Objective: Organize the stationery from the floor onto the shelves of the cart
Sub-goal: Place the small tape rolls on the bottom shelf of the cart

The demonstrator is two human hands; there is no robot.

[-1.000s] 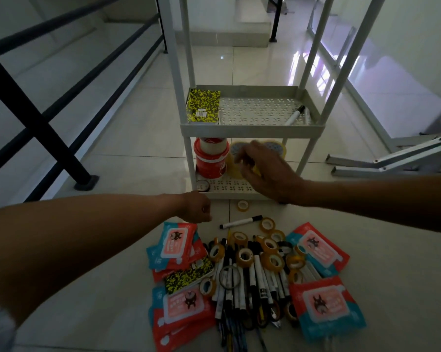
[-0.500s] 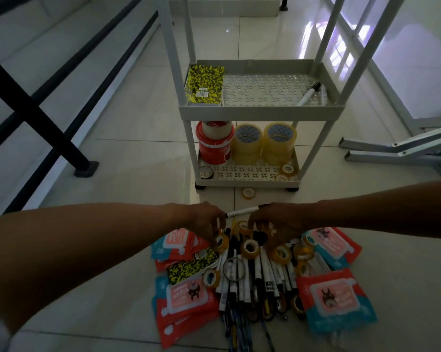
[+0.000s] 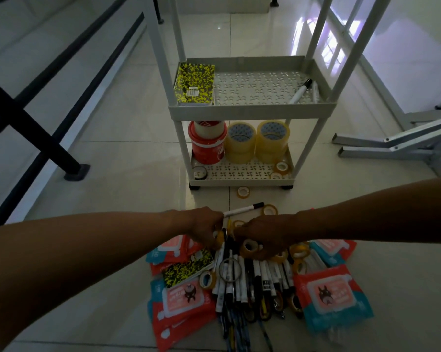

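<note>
- As it stands on the floor tiles, the cart point(image 3: 252, 107) is rigid perforated plastic; its shelves already carry big tape rolls point(image 3: 255, 141) and a notebook point(image 3: 195, 83).
- Wipe packs point(image 3: 332, 295): soft, crinkly, light; take by the edges.
- Markers point(image 3: 242, 278): smooth, prone to roll; grip mid-barrel.
- Small tape rings point(image 3: 248, 247): stiff, light.
- Left hand point(image 3: 206, 231) and right hand point(image 3: 263, 236) reach into the pile, fingers curled; their hold cannot be told.

On cart point(image 3: 252, 109): 1 yellow-black notebook point(image 3: 195, 83), 2 markers point(image 3: 300, 91) on upper shelf; lower shelf has 1 red tub point(image 3: 207, 146), 2 big clear tape stacks point(image 3: 241, 142), approx. 3 small tape rolls point(image 3: 281, 166). On floor: 1 stray small roll point(image 3: 243, 192), 1 lone marker point(image 3: 243, 209), 1 more notebook point(image 3: 187, 269), 1 metal ring point(image 3: 230, 271), at least 5 wipe packs point(image 3: 332, 297). Pen/marker pile point(image 3: 255, 278) and small rolls around it too jumbled to count. 2 hands point(image 3: 206, 231) in pile.
</note>
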